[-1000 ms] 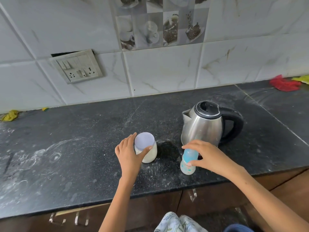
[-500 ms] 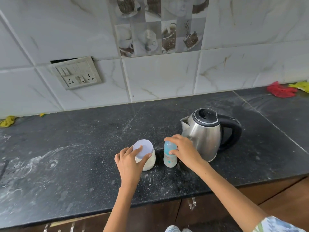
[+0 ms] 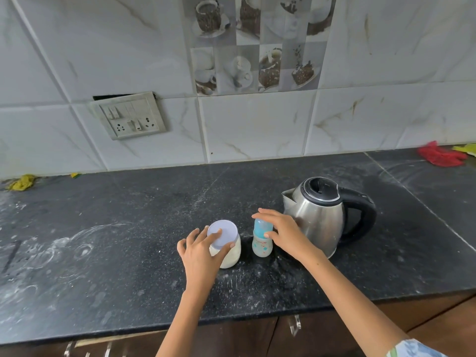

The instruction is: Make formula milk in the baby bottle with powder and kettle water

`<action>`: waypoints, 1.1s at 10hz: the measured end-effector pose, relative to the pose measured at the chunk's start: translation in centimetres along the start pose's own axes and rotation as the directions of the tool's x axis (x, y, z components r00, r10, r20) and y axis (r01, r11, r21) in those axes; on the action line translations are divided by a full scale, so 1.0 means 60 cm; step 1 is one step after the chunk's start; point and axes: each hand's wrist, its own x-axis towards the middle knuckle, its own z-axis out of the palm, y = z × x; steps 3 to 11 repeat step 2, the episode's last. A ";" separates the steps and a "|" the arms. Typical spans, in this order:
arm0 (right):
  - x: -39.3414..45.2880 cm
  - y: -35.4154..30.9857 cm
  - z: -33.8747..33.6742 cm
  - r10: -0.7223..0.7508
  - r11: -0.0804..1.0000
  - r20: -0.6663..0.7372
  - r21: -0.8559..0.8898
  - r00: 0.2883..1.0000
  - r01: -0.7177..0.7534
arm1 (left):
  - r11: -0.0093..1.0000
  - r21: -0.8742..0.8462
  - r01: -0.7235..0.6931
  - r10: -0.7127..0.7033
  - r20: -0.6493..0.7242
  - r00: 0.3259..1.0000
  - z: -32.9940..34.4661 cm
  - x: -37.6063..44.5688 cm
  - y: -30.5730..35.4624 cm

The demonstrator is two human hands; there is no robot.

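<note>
A small baby bottle (image 3: 262, 243) with a blue cap stands upright on the black counter (image 3: 128, 228), just right of a powder jar (image 3: 229, 256) with a lavender lid. My right hand (image 3: 283, 235) curls loosely around the bottle's top, fingers behind the cap and thumb on its neck. My left hand (image 3: 203, 251) grips the jar, with fingertips on the lid and the thumb on its side. A steel kettle (image 3: 319, 217) with a black handle and a closed lid stands right behind my right hand.
White powder smears mark the counter's left part. A red cloth (image 3: 440, 155) lies at the far right, a yellow scrap (image 3: 23, 182) at the far left by the wall. A switch plate (image 3: 128, 119) hangs on the tiles. Drawers run below the counter edge.
My right hand carried the bottle left from in front of the kettle and set it beside the jar, and its fingers have loosened. My left hand stayed on the jar.
</note>
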 end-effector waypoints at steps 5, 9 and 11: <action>-0.033 -0.004 0.003 -0.085 0.991 -0.106 -0.116 0.991 0.072 | 0.995 0.068 -0.066 0.069 -0.038 0.997 -0.024 -0.001 0.005; -0.033 -0.004 0.003 -0.085 0.991 -0.106 -0.116 0.991 0.072 | 0.995 0.068 -0.066 0.069 -0.038 0.997 -0.024 -0.001 0.005; -0.033 -0.004 0.003 -0.085 0.991 -0.106 -0.116 0.991 0.072 | 0.995 0.068 -0.066 0.069 -0.038 0.997 -0.024 -0.001 0.005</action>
